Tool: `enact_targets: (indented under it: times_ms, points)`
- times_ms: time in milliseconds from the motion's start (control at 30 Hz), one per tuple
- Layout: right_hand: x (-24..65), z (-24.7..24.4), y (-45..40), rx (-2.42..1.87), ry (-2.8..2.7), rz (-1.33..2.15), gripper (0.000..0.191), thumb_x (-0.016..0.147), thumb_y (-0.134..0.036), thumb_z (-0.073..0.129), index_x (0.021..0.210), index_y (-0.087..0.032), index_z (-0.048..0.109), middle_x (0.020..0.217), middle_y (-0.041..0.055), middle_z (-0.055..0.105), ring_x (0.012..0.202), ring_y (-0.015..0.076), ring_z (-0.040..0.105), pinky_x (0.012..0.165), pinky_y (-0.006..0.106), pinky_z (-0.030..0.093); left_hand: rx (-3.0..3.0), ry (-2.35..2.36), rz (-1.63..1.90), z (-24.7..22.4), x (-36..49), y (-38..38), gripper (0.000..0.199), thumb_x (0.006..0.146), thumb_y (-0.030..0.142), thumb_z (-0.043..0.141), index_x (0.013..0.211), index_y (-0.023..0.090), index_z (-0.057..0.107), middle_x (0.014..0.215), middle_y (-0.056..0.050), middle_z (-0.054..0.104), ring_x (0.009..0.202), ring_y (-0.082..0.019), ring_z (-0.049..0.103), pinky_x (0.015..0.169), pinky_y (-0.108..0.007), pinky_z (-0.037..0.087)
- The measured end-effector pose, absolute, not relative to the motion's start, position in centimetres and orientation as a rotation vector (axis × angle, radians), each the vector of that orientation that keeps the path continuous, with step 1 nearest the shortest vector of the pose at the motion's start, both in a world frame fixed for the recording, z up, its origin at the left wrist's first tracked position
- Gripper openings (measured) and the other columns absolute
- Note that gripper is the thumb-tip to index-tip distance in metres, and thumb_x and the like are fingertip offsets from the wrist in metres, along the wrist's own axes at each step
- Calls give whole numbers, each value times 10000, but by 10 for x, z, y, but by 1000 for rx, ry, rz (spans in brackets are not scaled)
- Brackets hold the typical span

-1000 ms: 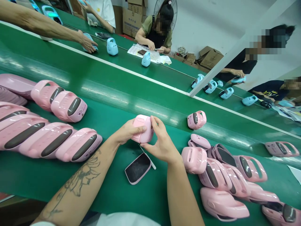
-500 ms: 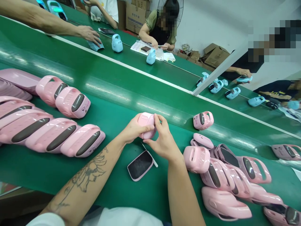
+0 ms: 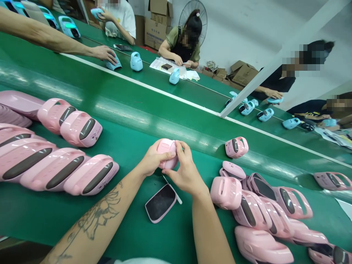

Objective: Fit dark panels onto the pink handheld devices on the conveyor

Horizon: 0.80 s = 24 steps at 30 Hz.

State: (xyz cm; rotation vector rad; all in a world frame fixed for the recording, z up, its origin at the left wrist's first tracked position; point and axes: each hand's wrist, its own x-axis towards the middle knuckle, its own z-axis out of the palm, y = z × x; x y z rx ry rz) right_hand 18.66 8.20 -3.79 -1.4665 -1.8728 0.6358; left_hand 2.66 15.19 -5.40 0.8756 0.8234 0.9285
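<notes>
Between my two hands is a pink plastic housing, held above the green table. My left hand wraps round its left side, thumb across the front. Fingers of my right hand grip its right edge, with the thumb at the lower rim. Much of the housing is hidden by the fingers. Just below lies a pink-rimmed panel with a dark face, flat on the table. A thin tool with a white handle lies against its right edge, its metal tip pointing up toward my hands.
Rows of pink housings with dark windows stand at left beside stacked pink panels. More pink housings are heaped at right. One pink unit sits on the belt. Beyond a white rail, people handle blue units.
The camera view has tilted up slightly, so the table items appear lower. Both my hands keep their hold on the pink housing. Across the belt, a co-worker's hand stays on a blue part.
</notes>
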Motion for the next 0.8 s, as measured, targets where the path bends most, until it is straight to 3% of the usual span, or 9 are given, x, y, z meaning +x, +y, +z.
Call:
enact_targets:
  times_ms: [167,333,433,533,667,800]
  points:
    - [180,-51,87,-1459,-1850,600,1160,781,-184,910,1720,-290,239,1650,167,363,1586,340,422,1334,546,400,862,861,981,-53,29,151,724,550,383,1052,1152,185,703,1102,-80,779,1055,-292,724,928,-402,567]
    - [182,-58,92,-1387,-1845,406,1042,796,-309,929,1682,-286,381,1564,169,422,1511,364,475,1294,571,438,738,791,1015,-54,34,148,722,655,405,1005,1245,157,671,1224,-132,769,1159,-322,725,1012,-451,556]
    - [191,-53,92,-1353,-1973,433,1285,745,-445,988,1747,-323,194,1750,177,286,1641,404,327,1343,622,339,741,780,984,-53,32,150,748,610,387,1032,1231,154,686,1186,-117,781,1119,-308,725,984,-432,564]
    - [199,-52,92,-1362,-2044,455,1371,777,-431,973,1761,-351,23,1805,169,253,1689,398,255,1355,651,296,751,799,976,-52,27,153,724,577,379,1048,1178,159,709,1139,-101,790,1094,-303,723,954,-417,570]
    - [200,-56,92,-1331,-2005,435,1364,723,-370,1011,1757,-322,122,1696,188,380,1605,386,399,1322,617,381,786,811,925,-52,24,155,714,591,418,1041,1174,153,724,1155,-117,789,1089,-309,723,941,-416,569]
    - [198,-55,90,-1400,-1968,427,1344,687,-327,1026,1745,-336,197,1632,172,390,1564,394,421,1308,635,401,865,860,912,-54,24,155,686,621,434,1029,1171,156,728,1204,-129,782,1135,-331,718,966,-431,560]
